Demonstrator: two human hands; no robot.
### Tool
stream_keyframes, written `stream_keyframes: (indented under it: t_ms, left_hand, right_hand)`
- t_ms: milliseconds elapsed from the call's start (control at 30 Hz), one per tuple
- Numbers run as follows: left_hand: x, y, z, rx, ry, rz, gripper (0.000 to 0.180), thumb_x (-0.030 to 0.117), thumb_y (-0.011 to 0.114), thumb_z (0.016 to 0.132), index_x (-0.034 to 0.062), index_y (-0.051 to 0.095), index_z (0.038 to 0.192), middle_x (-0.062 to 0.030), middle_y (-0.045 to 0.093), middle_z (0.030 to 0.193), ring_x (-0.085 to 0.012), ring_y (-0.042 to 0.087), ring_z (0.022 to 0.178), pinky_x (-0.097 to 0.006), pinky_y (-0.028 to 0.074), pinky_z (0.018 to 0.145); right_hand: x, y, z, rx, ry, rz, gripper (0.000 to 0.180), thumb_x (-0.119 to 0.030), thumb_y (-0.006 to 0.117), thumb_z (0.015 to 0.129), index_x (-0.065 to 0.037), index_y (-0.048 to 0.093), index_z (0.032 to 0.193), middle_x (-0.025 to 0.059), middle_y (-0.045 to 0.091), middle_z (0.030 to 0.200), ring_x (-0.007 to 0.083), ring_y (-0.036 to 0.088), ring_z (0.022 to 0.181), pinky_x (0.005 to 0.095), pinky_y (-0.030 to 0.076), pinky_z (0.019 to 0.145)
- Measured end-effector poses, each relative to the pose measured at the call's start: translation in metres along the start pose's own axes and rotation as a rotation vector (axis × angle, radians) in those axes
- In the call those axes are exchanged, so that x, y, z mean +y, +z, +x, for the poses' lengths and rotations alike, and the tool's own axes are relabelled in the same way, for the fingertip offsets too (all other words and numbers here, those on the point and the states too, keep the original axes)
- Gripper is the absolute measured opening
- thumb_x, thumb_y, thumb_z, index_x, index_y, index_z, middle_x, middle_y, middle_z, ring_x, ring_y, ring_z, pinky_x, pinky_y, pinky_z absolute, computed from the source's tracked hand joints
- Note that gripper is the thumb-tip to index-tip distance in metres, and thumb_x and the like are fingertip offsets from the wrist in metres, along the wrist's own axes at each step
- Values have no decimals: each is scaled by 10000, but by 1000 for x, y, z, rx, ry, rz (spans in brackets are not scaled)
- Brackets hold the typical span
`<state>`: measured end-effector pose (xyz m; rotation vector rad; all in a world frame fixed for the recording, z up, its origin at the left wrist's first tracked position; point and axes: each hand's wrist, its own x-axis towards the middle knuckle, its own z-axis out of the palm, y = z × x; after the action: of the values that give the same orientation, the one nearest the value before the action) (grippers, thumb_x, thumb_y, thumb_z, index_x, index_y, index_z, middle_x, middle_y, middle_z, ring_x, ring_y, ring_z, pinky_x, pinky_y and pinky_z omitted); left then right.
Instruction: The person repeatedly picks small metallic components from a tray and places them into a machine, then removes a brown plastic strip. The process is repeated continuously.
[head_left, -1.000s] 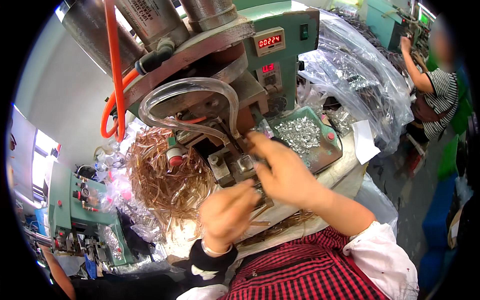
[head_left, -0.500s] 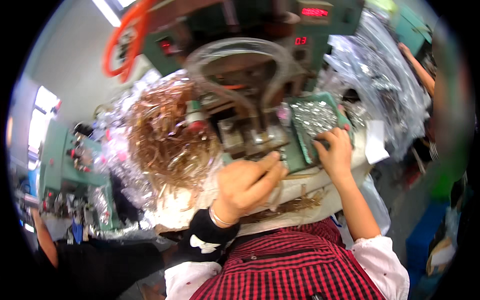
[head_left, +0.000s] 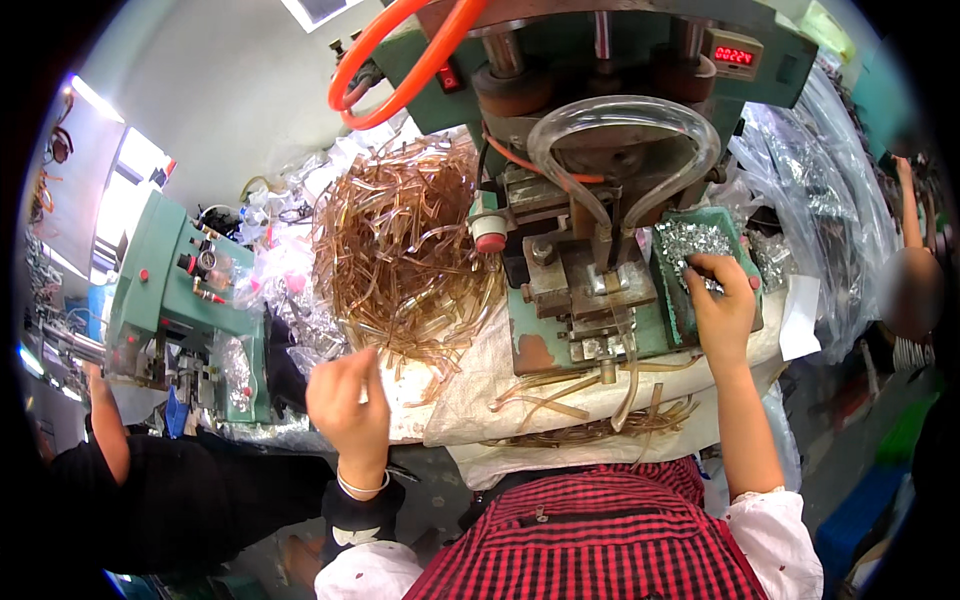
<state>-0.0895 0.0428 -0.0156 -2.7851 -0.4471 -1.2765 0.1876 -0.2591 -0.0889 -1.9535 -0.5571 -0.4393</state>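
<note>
My left hand (head_left: pixel 347 408) is closed, its fingers curled, at the near edge of a heap of amber translucent plastic tubes (head_left: pixel 400 240); no tube shows in it. My right hand (head_left: pixel 724 305) is over a green tray (head_left: pixel 685 325) of small shiny silver metal pieces (head_left: pixel 690 240). Its thumb and fingers pinch at the pieces; whatever lies between the fingertips is too small to tell. Between my hands stands a green press (head_left: pixel 535 345) with a metal die block (head_left: pixel 590 290). One clear tube (head_left: pixel 627 385) hangs over its front edge.
A loop of clear hose (head_left: pixel 620 108) arches above the die, and an orange hose (head_left: pixel 400 75) curves at upper left. A red button (head_left: pixel 489 242) juts out beside the heap. Loose tubes (head_left: pixel 600 428) lie along the cloth's front edge. Co-workers' arms (head_left: pixel 107 425) show at both sides.
My left hand has left the die's front and moved left to the tube heap. My right hand stays at the tray of metal pieces. The whole view has shifted.
</note>
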Motion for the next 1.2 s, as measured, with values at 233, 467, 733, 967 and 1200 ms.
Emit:
stream_keyframes:
  t_ms: [233, 467, 733, 967, 1200]
  left_hand:
    - [-120, 110, -28, -690, -791, -98, 481, 453, 730, 902, -10, 699, 775, -112, 676, 642, -200, 667, 616, -318, 498, 607]
    - [-78, 97, -39, -725, -1149, -1091, 172, 142, 700, 931, 49, 676, 789, -22, 675, 670, -74, 515, 522, -218, 361, 510]
    - [63, 72, 9, -238, -835, -1161, 85, 77, 601, 1004, -8, 609, 999, -146, 742, 888, -136, 665, 648, -231, 507, 588]
    - [106, 43, 90, 289, -30, -1122, 88, 3, 643, 926, -35, 620, 1002, -210, 689, 925, -299, 701, 813, -371, 579, 764]
    - [141, 71, 58, 21, 452, -705, 179, 34, 810, 800, 0, 708, 942, -173, 728, 900, -271, 699, 728, -321, 545, 587]
  right_hand:
    - [21, 5, -15, 54, 124, 53, 119, -14, 691, 887, 1, 720, 1002, 104, 723, 939, 199, 674, 866, 302, 509, 799]
    - [-39, -34, -17, -95, 132, 295, 126, 5, 700, 857, -2, 744, 976, 102, 734, 952, 190, 677, 853, 309, 513, 786]
    - [-80, 45, 4, -41, 168, 674, 253, 48, 693, 857, 18, 650, 1105, 93, 697, 1053, 149, 656, 915, 277, 512, 834]
    - [-110, 36, 9, -168, 473, 975, 398, 57, 660, 884, 43, 537, 1261, 84, 679, 1082, 96, 625, 955, 249, 488, 902]
    - [-115, -4, 5, -370, 191, 657, 509, -49, 650, 897, 5, 512, 1384, 185, 649, 1244, 252, 626, 1204, 358, 512, 966]
